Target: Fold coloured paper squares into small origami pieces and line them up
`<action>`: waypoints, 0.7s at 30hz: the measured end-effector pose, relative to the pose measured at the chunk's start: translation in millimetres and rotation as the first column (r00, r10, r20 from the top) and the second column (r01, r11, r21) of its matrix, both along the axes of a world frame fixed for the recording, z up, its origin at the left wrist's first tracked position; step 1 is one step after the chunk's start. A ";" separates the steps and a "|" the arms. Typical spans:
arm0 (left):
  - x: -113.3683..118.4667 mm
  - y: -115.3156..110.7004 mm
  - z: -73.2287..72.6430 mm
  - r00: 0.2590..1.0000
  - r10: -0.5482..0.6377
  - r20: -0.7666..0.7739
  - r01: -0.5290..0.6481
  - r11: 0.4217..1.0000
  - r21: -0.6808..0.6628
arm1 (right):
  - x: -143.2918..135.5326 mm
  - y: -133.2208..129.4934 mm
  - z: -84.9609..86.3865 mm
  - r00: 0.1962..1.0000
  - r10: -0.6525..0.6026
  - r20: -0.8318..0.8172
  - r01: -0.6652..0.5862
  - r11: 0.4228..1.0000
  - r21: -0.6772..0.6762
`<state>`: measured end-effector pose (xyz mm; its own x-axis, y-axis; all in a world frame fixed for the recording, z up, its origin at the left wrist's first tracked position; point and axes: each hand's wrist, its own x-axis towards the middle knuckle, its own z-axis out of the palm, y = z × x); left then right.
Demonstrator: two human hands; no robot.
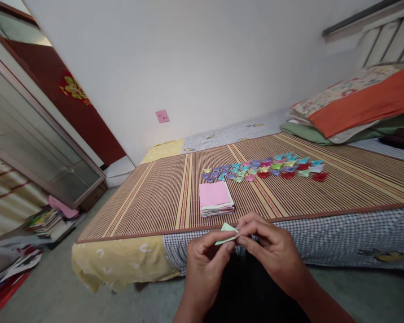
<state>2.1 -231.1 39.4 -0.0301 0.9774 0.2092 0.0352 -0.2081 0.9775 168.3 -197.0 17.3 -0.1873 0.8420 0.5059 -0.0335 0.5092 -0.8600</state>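
Observation:
Between my two hands is a small folded piece of pale green paper (227,228), held just off the bed's near edge. My left hand (205,264) pinches its left side between thumb and forefinger. The fingertips of my right hand (269,244) close on its right end and cover part of it. Beyond my hands lies a stack of square paper (215,195), pink on top. Behind the stack, rows of small folded paper figures (264,169) in many colours spread across the mat.
A striped bamboo mat (148,197) covers the bed. Folded bedding (360,103) is piled at the far right. Books and papers (50,222) lie at the left by a glass-fronted cabinet (43,121). A pink note (162,116) is on the wall.

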 end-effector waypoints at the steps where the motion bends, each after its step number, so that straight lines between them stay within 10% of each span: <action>1: -0.7 -0.8 0.2 1.000 0.001 -0.027 0.000 1.000 0.022 | -0.8 -0.1 0.4 1.000 -0.002 -0.002 0.002 1.000 -0.004; 21: 4.0 -3.4 3.6 0.934 0.066 -0.351 -0.011 0.988 0.157 | -7.0 -2.7 1.8 0.998 0.006 -0.064 -0.008 0.999 -0.041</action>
<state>6.0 -234.5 43.0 0.0356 0.9334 0.3571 0.3841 -0.3426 0.8573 161.3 -199.7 19.2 -0.1617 0.8613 0.4817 -0.0928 0.4727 -0.8763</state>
